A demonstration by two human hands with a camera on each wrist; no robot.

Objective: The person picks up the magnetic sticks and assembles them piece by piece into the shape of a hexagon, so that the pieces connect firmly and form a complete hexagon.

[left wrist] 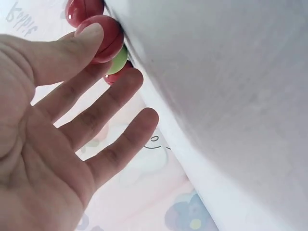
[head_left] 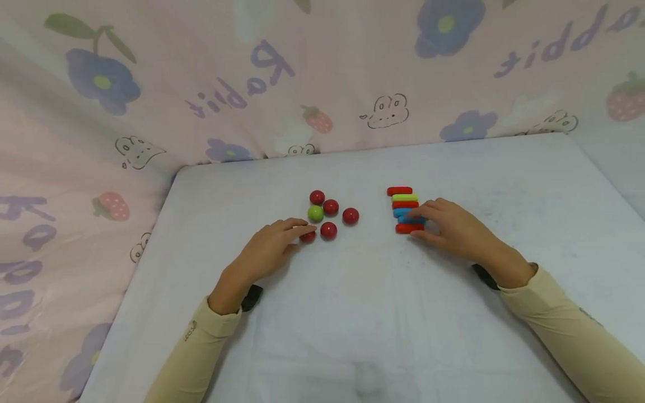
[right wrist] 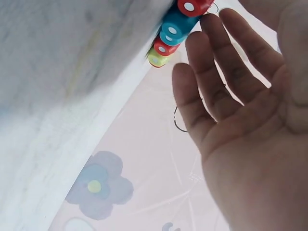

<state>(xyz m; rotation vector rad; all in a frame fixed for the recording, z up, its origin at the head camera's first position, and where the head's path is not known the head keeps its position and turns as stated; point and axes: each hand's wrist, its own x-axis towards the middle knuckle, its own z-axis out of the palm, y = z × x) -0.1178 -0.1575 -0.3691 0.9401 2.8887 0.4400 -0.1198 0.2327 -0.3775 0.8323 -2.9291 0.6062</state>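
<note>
My left hand (head_left: 269, 249) reaches over a red ball (head_left: 307, 238) at the near left of a small cluster. In the left wrist view the thumb lies across a red ball (left wrist: 113, 41), while the other fingers stretch out loosely; whether they touch it is unclear. A green ball (head_left: 315, 213) sits among several red balls (head_left: 328, 230). My right hand (head_left: 450, 229) hovers with relaxed fingers at a row of short coloured sticks, its fingertips over a blue stick (head_left: 401, 212) and beside the nearest red stick (head_left: 409, 228). White dots mark the stick ends.
A yellow-green stick (head_left: 405, 197) and another red stick (head_left: 400, 191) form the far end of the row. The white table (head_left: 353, 308) meets a patterned curtain (head_left: 342, 73) behind and at the left. A red ball (head_left: 350, 216) lies nearest the sticks.
</note>
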